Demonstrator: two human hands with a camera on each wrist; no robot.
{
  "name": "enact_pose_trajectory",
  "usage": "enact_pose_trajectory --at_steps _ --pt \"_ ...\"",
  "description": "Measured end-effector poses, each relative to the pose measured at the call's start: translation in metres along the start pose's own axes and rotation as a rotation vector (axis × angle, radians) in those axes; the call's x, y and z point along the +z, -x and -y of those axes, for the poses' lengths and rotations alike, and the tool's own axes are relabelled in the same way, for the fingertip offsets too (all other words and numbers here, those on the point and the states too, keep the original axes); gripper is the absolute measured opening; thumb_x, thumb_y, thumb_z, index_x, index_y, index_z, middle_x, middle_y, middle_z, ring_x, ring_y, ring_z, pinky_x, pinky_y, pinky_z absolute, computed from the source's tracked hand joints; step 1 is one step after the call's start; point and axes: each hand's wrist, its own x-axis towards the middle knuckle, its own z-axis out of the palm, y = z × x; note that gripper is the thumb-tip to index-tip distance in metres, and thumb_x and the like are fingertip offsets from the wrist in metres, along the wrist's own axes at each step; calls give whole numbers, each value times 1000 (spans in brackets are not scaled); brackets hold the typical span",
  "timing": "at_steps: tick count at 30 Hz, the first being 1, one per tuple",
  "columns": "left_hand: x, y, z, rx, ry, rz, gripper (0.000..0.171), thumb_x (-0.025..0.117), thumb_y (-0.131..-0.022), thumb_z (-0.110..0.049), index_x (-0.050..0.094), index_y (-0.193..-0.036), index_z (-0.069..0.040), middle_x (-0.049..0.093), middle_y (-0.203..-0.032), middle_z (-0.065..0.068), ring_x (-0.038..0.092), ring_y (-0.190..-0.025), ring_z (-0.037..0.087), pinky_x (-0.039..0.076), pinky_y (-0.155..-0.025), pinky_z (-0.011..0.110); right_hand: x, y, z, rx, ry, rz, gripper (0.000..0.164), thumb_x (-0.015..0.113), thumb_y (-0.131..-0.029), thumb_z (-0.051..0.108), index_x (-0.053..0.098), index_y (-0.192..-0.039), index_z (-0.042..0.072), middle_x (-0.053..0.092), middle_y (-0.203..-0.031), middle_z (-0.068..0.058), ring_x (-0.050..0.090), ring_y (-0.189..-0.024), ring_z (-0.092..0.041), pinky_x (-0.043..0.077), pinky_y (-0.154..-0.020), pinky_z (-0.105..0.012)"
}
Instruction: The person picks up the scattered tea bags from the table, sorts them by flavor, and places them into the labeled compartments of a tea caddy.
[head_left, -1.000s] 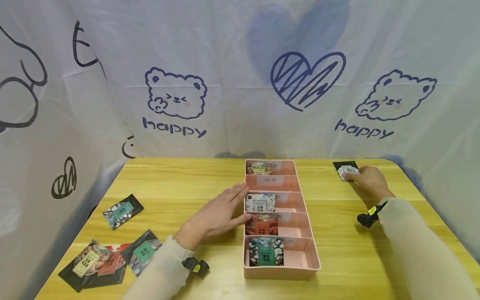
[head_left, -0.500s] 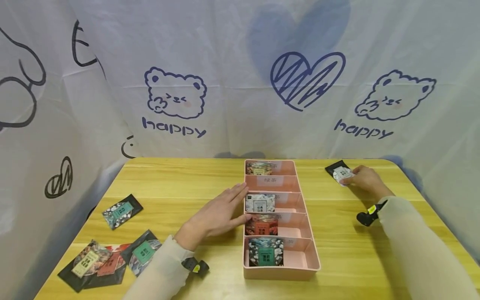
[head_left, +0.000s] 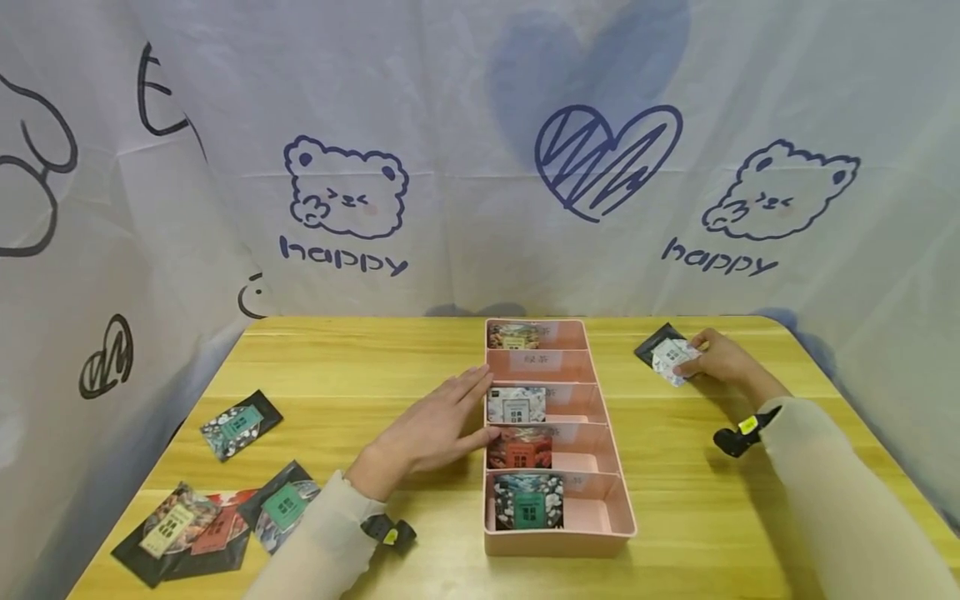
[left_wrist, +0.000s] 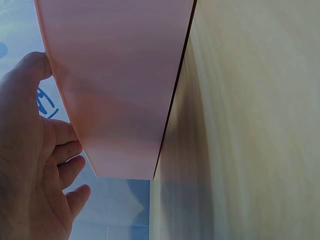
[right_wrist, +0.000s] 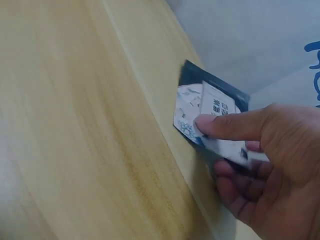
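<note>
My right hand [head_left: 723, 364] pinches a black-and-white tea sachet [head_left: 666, 353] near the table's far right. In the right wrist view the thumb lies across the printed face of the sachet [right_wrist: 189, 102], with fingers curled beneath. My left hand [head_left: 431, 423] rests at the left side of a pink divided box [head_left: 558, 546]. Its fingertips touch the rim in the left wrist view, where the box wall [left_wrist: 120, 90] fills the middle. Inside the box stand a yellow-label sachet [head_left: 514, 337], a white one [head_left: 516, 404], a red one [head_left: 520, 450] and a green one [head_left: 528, 502]. The second compartment from the back shows only a paper label [head_left: 536, 360].
On the wooden table [head_left: 360, 354], a green-label sachet [head_left: 240, 427] lies at the left. Nearer the front left, a yellow-label sachet [head_left: 171, 527] overlaps a red one [head_left: 217, 533], beside another green one [head_left: 287, 504]. A printed white cloth [head_left: 465, 225] hangs behind.
My right hand has brought the white sachet leftward and slightly nearer, turning it to a tilt. The left hand has stayed at the box's rim.
</note>
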Motion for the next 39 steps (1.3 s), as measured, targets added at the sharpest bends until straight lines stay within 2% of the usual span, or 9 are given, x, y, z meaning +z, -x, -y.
enact_pose_trajectory --at_steps 4,7,10,13,17,21,27,32,39 --pt "1 -1 0 2 -4 -1 87 26 -98 -68 16 -157 -5 12 -163 10 16 -148 28 15 -120 40 2 1 -1 -35 -114 -8 66 76 -84 17 36 -129 -11 53 -106 -24 54 -87 -27 47 -69 -29" --pt "1 -1 0 3 -7 -4 87 26 -98 -68 16 -156 -4 12 -162 10 17 -147 28 15 -120 40 2 4 0 -61 -205 -28 69 73 -86 9 31 -135 -14 52 -110 -28 55 -87 -25 51 -67 -28" --pt "1 -1 0 5 -3 -9 87 26 -98 -67 17 -156 -4 12 -162 11 18 -147 29 16 -119 41 0 9 3 -85 -240 -53 68 70 -88 8 30 -137 -17 51 -116 -31 56 -89 -23 53 -68 -28" --pt "0 -1 0 7 3 -10 87 27 -98 -67 17 -156 -4 13 -162 11 19 -147 30 17 -119 42 -2 13 8 -114 -232 -87 58 68 -91 10 37 -132 -17 53 -111 -27 55 -88 -22 54 -70 -30" --pt "0 -1 0 3 3 -3 87 26 -97 -68 15 -157 -5 12 -162 10 18 -147 29 17 -119 42 -4 17 14 -144 -228 -148 43 65 -94 13 46 -123 -12 58 -100 -17 56 -81 -15 56 -72 -33" --pt "0 -1 0 3 1 -1 87 24 -97 -68 13 -157 -6 11 -163 10 17 -147 30 17 -119 42 -5 22 21 -176 -224 -200 38 63 -96 15 52 -121 -11 63 -101 -18 58 -79 -10 57 -74 -35" --pt "1 0 1 6 -4 -2 87 24 -98 -68 13 -157 -6 11 -163 10 18 -147 31 18 -119 43 -6 30 34 -188 -137 -252 34 61 -98 18 59 -120 -9 64 -104 -22 59 -81 -18 58 -70 -35" --pt "2 0 1 6 -6 -4 87 23 -97 -69 13 -157 -5 11 -163 10 17 -147 29 18 -119 43 -8 35 46 -192 -83 -276 33 60 -99 21 61 -122 -4 64 -105 -21 60 -85 -25 56 -66 -29" --pt "1 -1 1 8 -5 -6 86 25 -98 -67 14 -157 -4 12 -162 11 17 -147 30 18 -119 43 -12 45 65 -240 -33 -281 34 60 -99 26 63 -121 0 67 -104 -19 62 -86 -29 55 -67 -36"
